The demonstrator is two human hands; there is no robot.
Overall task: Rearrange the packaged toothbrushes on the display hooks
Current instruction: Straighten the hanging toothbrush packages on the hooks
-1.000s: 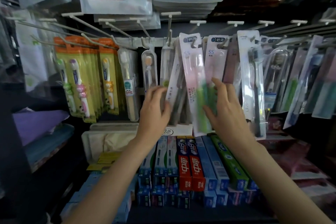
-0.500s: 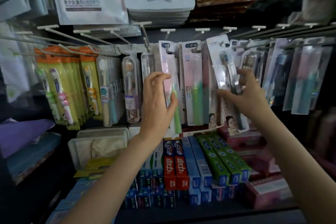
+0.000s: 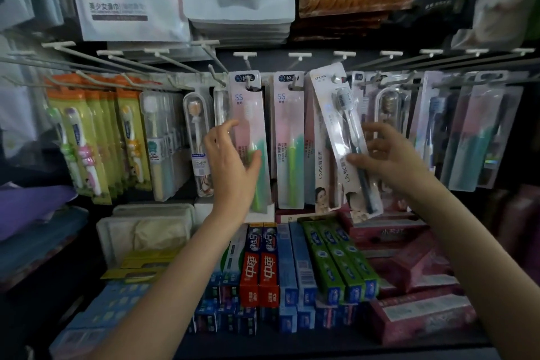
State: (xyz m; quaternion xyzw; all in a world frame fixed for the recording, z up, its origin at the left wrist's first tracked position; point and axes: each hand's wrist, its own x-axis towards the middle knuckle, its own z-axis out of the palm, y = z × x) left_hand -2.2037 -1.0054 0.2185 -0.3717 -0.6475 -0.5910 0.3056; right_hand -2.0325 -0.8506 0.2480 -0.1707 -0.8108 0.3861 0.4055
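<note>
Both my arms reach up and forward toward the hooks. My left hand [image 3: 230, 161] is raised with the palm turned toward the rack, its fingers curled around the left edge of a pink toothbrush pack [image 3: 252, 137] and the thumb lying across the front near the green handle. That pack hangs upright from its hook [image 3: 249, 83], just above my fingertips.

My right hand [image 3: 388, 155] pinches a white toothbrush pack [image 3: 340, 128] with a dark brush inside; the thumb presses on the front and the fingers wrap behind its right edge. This pack leans, its top tilted left and its bottom swung toward my wrist. Its top seems to sit at a hook, though I cannot tell whether it is threaded on.

Between my hands hangs a second pink pack [image 3: 289, 137]. Below my wrists lie toothpaste boxes [image 3: 267, 266] in rows.
</note>
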